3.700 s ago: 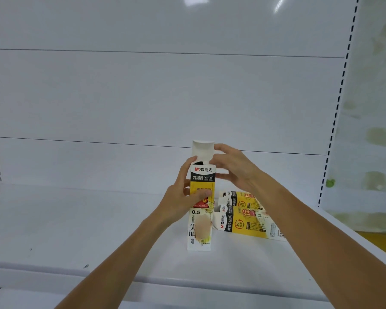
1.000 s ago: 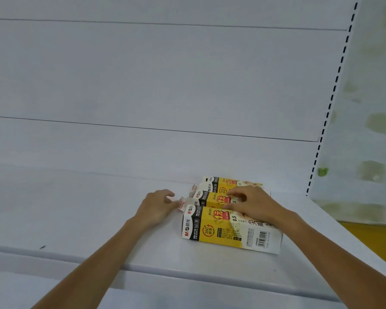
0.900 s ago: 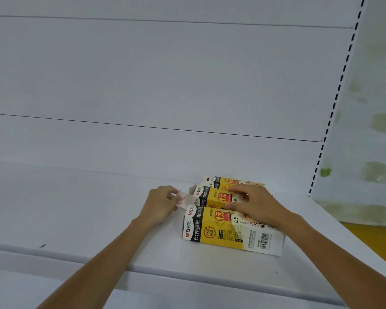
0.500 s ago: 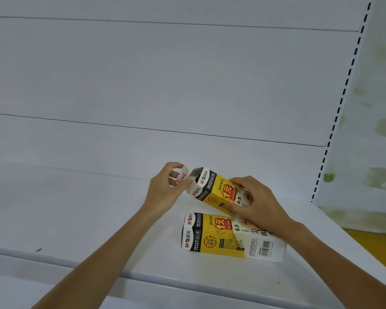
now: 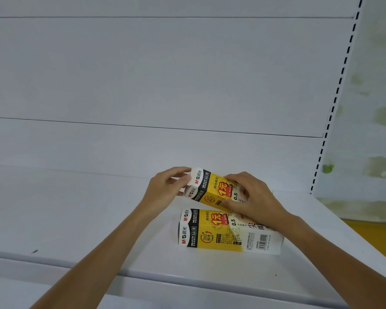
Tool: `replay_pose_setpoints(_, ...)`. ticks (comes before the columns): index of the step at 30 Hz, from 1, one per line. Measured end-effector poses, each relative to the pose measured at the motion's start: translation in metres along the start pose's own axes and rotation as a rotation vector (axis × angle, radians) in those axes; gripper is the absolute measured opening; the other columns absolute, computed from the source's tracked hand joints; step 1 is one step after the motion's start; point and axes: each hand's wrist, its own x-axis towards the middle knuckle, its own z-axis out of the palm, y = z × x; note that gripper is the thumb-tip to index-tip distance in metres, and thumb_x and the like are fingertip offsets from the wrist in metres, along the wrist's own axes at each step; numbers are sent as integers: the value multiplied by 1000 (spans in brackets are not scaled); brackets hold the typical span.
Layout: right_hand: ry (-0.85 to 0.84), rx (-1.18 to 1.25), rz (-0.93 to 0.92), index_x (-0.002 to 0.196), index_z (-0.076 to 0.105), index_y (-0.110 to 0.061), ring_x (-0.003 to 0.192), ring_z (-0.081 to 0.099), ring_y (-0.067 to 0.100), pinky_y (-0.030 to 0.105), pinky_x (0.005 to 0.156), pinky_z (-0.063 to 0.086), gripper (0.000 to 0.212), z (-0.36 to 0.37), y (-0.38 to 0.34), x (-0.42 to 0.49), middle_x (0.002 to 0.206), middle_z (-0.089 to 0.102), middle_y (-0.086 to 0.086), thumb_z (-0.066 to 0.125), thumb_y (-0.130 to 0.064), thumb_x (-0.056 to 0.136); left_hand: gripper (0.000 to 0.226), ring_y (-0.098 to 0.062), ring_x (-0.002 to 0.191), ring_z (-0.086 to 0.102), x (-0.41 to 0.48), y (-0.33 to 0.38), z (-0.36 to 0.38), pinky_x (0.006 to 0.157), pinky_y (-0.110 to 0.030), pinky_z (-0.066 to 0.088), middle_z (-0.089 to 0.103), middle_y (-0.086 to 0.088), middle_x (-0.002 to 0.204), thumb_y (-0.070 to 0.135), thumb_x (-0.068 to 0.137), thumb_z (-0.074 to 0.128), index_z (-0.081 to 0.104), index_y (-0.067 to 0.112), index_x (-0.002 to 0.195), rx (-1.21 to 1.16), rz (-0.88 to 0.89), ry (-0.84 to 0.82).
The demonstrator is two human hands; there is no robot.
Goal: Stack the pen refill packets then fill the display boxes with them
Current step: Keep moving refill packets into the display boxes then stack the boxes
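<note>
One white panelled back wall (image 5: 165,74) of a shop shelf unit, crossed by thin horizontal seams. One white metal shelf deck (image 5: 76,219) below it, with a raised front lip. One white slotted upright (image 5: 334,103) at the right, with black slots in a row, and past it a pale side wall (image 5: 379,117) with green blotches. Two long yellow-and-white cardboard display boxes, each with a black band near one end and "0.5" printed on it. Lying display box (image 5: 227,235): flat on its long side on the deck, near the front lip, barcode end to the right. Lifted display box (image 5: 212,188): held clear of the deck, just behind and above the lying one, tilted with the black-banded end up and to the left. Right hand (image 5: 254,197): clasped round the middle of the lifted box, fingers over the top face, thumb at the near face. Left hand (image 5: 165,188): fingertips pinching the white end flap (image 5: 188,175) of the same box. No loose refill packets in view, and contents of either box not to be told. Step in hand, by judgement: working the end flap, though drawing out or tucking in not certain. To do well: firm hold on the body without crushing the thin card; flap moved along its own fold, never sideways; flap end kept uppermost against spills.
</note>
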Motion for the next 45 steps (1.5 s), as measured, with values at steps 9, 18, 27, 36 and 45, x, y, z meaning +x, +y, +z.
replay_pose_setpoints(9,-24,-40,-7,130,49,-24,97,46,2,19,88,37,55,-1,-4,-1,104,47,-16,67,-38,81,21,-8,87,62,-1,-3,1,64,-16,54,65,2,105,19,95,48,57,31,111,52,-13,5)
replay_pose_setpoints(18,-74,-93,-25,133,48,-25,102,43,2,24,94,37,61,-1,-4,0,115,53,-10,66,-47,79,30,-8,86,62,-7,-10,12,60,-14,53,64,2,108,23,91,57,60,25,121,32,-121,48)
replay_pose_setpoints(27,-35,-84,-37,131,51,-25,100,43,-1,23,93,37,57,0,-4,-1,115,56,-11,67,-45,80,26,-12,84,63,-9,-13,0,65,-24,58,66,-8,105,11,91,54,63,14,115,-136,-220,149)
replay_pose_setpoints(36,-91,-101,-20,132,49,-26,102,40,-2,25,99,36,59,0,-5,-1,121,53,-11,66,-46,79,15,-12,93,62,-13,-18,3,74,-21,51,69,-1,101,23,91,57,63,24,104,-166,-229,92)
replay_pose_setpoints(45,-158,-126,28,126,57,-24,116,48,9,31,102,38,53,-2,-7,1,122,59,-7,62,-51,80,24,-7,86,66,-29,-4,6,75,-15,48,69,8,92,37,96,44,64,25,101,112,-228,-159)
